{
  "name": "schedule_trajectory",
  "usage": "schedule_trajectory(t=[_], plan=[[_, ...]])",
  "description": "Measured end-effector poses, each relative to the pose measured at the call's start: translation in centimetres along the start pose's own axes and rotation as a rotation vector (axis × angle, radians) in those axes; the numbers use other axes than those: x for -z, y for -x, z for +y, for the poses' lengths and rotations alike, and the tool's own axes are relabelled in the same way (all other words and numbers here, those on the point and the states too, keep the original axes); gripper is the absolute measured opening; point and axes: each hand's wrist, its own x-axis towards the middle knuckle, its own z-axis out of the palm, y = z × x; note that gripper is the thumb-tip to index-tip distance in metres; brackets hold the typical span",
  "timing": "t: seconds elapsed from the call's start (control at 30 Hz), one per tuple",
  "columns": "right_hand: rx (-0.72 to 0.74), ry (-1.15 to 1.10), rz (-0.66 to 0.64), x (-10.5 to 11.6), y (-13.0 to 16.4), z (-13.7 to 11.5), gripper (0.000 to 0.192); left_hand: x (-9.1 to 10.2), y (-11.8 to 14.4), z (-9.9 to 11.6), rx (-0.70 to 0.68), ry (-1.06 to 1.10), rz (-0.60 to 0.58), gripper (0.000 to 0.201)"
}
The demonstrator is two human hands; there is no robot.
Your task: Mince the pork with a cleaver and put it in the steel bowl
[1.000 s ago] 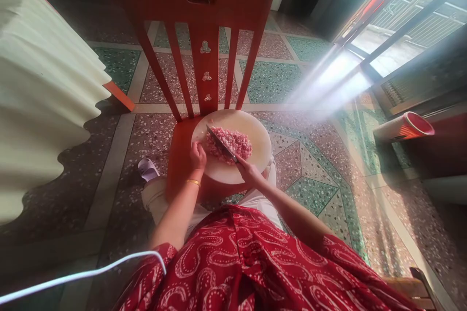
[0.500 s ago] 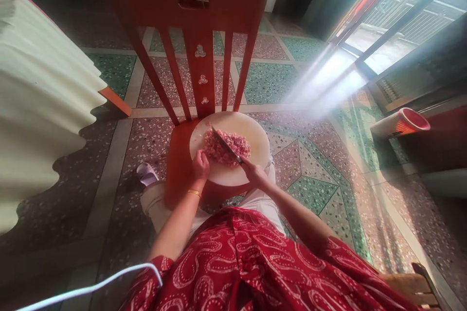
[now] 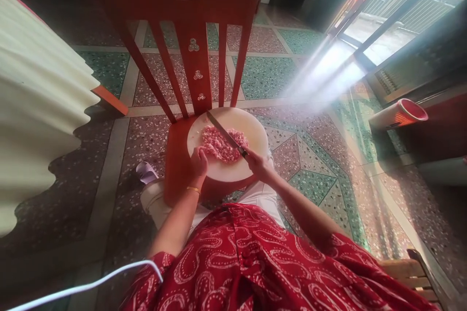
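A round white cutting board point(image 3: 257, 129) rests on a red-brown wooden chair's seat point(image 3: 175, 165). Chopped pink meat point(image 3: 222, 148) is spread over the middle of it. My right hand point(image 3: 259, 164) is closed round the handle of a knife point(image 3: 223, 130), whose long blade slants over the meat toward the far left rim. At the board's near left edge my left hand point(image 3: 199, 160) has its fingers curled together beside the meat. What lies inside those fingers is hidden.
The slatted chair back point(image 3: 204, 68) rises behind the board. A cream tablecloth point(image 3: 40, 116) hangs at the left, and a white cable point(image 3: 91, 284) crosses the lower left. On the right a red-and-white bin point(image 3: 401, 114) stands near a bright doorway point(image 3: 394, 34).
My right hand has shifted slightly right with the knife, and the blade tip now points nearer the board's far rim. The left hand keeps its place by the left edge.
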Motion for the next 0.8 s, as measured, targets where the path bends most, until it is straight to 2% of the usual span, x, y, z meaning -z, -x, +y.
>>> schedule_trajectory(t=[0.07, 0.13, 0.2, 0.27, 0.33, 0.4, 0.47, 0.53, 0.6, 0.73, 0.8], plan=[[0.121, -0.048, 0.086, 0.6, 0.1, -1.3, 0.050, -0.1, 0.0, 0.0, -0.007, 0.003, 0.020, 0.025], [0.184, -0.076, 0.156, 0.1, 0.1, -1.3, 0.050, -0.2, 0.0, -0.1, -0.005, 0.005, 0.028, 0.025], [0.134, -0.052, 0.117, -1.1, 0.2, -0.2, 0.048, -0.3, 0.0, -0.2, 0.008, -0.003, 0.029, 0.024], [0.015, 0.003, 0.015, -1.9, 0.3, 1.1, 0.044, -0.2, 0.0, -0.2, 0.010, -0.006, 0.025, 0.024], [-0.061, 0.030, -0.055, -1.8, 0.4, 1.3, 0.043, -0.1, 0.0, -0.2, -0.006, 0.009, 0.004, 0.023], [-0.033, 0.008, -0.028, -0.9, 0.5, 0.4, 0.046, 0.0, 0.0, -0.3, -0.025, 0.023, -0.004, 0.023], [0.070, -0.038, 0.040, -0.1, 0.5, -0.6, 0.051, -0.2, -0.1, -0.3, -0.030, 0.020, 0.012, 0.025], [0.143, -0.067, 0.115, -0.2, 0.4, -0.8, 0.053, -0.3, -0.1, -0.3, -0.027, 0.011, 0.026, 0.026], [0.102, -0.047, 0.104, -1.1, 0.4, 0.1, 0.050, -0.3, -0.2, -0.4, -0.025, -0.002, 0.026, 0.026], [-0.102, 0.003, -0.042, -1.8, 0.6, 1.6, 0.045, -0.2, -0.2, -0.3, -0.009, -0.037, 0.009, 0.026], [-0.063, -0.051, -0.025, -0.9, 0.7, 0.8, 0.047, -0.1, -0.1, -0.1, -0.012, -0.031, 0.005, 0.026]])
